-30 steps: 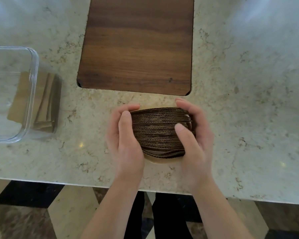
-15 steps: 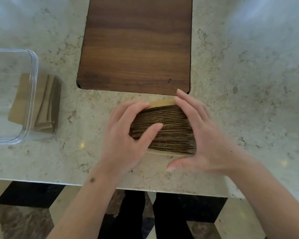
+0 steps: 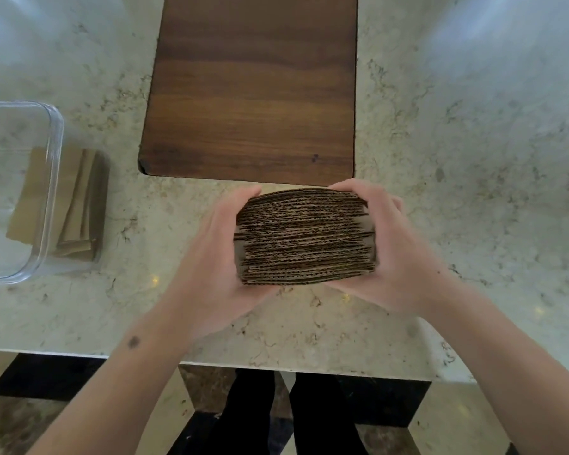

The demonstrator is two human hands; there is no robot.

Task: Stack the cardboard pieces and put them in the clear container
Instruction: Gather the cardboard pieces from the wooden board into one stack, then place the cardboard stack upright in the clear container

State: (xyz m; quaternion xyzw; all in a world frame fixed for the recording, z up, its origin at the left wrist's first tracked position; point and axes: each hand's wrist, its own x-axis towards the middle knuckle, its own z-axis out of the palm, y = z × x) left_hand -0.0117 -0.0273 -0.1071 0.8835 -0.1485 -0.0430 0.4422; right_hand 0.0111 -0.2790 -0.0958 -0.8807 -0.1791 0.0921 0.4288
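Note:
A thick stack of brown corrugated cardboard pieces (image 3: 304, 238) is held over the marble counter, its ridged edges facing me. My left hand (image 3: 211, 254) grips the stack's left side and my right hand (image 3: 398, 251) grips its right side, fingers curled around the far edge. The clear container (image 3: 51, 178) stands at the left edge of the view, only partly in frame. Several cardboard pieces (image 3: 79, 205) lie flat inside it, seen through its wall.
A dark wooden cutting board (image 3: 253, 87) lies on the marble counter (image 3: 473, 159) just beyond the stack. The counter's front edge (image 3: 309, 366) runs below my wrists, with a black and beige tiled floor under it.
My hands shifted from pressing over the stack to gripping its two sides. The stack now sits squarer, with its edges toward me, and looks raised off the counter.

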